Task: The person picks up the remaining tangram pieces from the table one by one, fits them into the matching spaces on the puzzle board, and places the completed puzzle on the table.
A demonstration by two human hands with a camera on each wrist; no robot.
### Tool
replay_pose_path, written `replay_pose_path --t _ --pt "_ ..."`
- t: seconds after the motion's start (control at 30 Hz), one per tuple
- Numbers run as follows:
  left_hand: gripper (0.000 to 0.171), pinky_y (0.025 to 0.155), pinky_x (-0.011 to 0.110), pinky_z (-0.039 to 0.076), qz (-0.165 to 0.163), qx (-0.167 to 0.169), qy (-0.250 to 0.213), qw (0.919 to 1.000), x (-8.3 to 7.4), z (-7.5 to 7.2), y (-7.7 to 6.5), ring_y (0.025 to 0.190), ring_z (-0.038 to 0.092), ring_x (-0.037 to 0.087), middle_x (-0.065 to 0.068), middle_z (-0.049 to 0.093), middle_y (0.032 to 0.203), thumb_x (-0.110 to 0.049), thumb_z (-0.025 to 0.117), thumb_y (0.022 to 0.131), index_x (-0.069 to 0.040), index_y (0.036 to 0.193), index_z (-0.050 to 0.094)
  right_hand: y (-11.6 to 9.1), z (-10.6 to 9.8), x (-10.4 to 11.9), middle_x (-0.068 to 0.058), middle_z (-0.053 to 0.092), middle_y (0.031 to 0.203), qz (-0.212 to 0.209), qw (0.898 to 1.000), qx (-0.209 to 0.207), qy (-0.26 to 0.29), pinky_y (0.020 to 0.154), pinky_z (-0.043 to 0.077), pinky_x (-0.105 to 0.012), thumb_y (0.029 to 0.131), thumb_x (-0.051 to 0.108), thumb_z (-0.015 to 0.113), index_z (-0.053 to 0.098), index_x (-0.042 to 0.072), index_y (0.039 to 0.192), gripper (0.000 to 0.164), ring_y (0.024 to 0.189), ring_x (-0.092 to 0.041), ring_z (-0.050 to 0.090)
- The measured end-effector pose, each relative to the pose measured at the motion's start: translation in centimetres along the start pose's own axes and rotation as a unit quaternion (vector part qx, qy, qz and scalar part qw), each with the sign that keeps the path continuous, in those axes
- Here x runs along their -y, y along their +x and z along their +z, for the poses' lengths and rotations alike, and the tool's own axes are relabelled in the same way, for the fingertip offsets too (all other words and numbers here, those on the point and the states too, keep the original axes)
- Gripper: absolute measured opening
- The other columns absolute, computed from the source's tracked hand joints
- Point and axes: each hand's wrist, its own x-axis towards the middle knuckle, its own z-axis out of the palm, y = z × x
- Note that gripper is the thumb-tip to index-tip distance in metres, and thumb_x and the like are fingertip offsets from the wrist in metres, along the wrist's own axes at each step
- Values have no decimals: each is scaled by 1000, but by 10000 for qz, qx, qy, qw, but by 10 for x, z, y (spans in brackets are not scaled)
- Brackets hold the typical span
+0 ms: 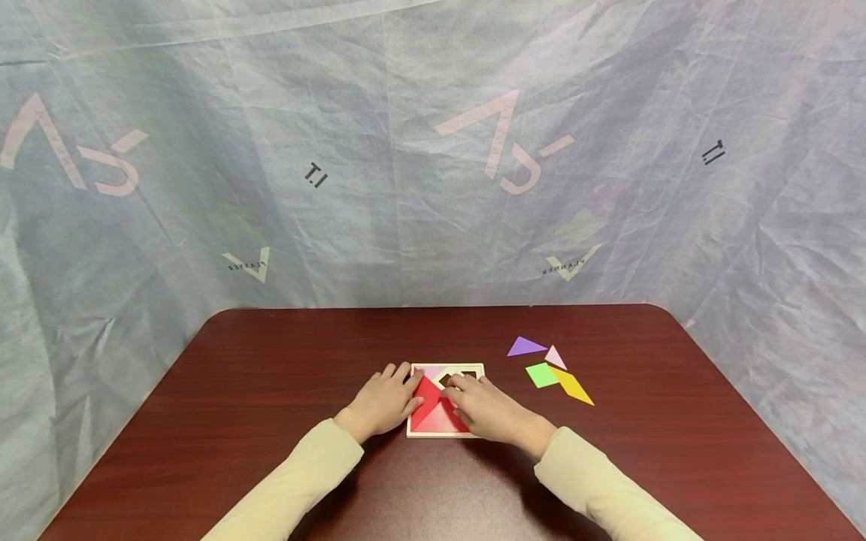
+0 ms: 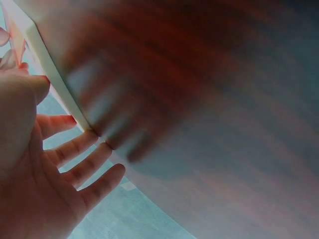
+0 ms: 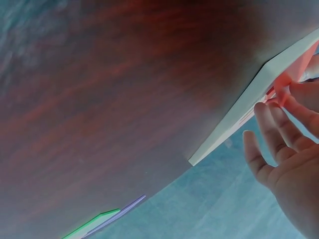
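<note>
Left grip (image 1: pixel 380 400) relaxed against the puzzle tray (image 1: pixel 440 435); right grip (image 1: pixel 485 406) over a red triangle (image 1: pixel 440 421) inside, pinching or pressing unclear; seating seems under way; next calls for levelling it; loose pieces (image 1: pixel 542 375) lie beyond, rightward.

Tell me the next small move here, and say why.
Probably lower the left-side red triangle flat into the tangram tray: both wrist views show red standing above the tray's rim, the right hand has its fingers at that piece, and the left hand is at the tray's left edge, where it could steady it.
</note>
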Motion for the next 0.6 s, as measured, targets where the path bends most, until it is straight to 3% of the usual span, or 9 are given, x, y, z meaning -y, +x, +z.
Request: replay_pose_path --t 0.33,0.6 --pt "49 84 41 46 -2 39 -39 10000 0 0 0 106 48 27 11 48 122 -42 46 93 -13 131 49 -1 2 2 -4 57 112 186 9994 290 20 84 47 -43 86 18 60 59 11 113 28 104 -22 54" --pt "48 84 41 45 -9 33 -45 10000 -1 0 0 106 48 28 11 48 123 -41 46 93 -12 131 49 -2 3 3 -3 56 110 173 9993 319 29 83 47 -43 87 19 59 61 11 112 27 103 -21 52"
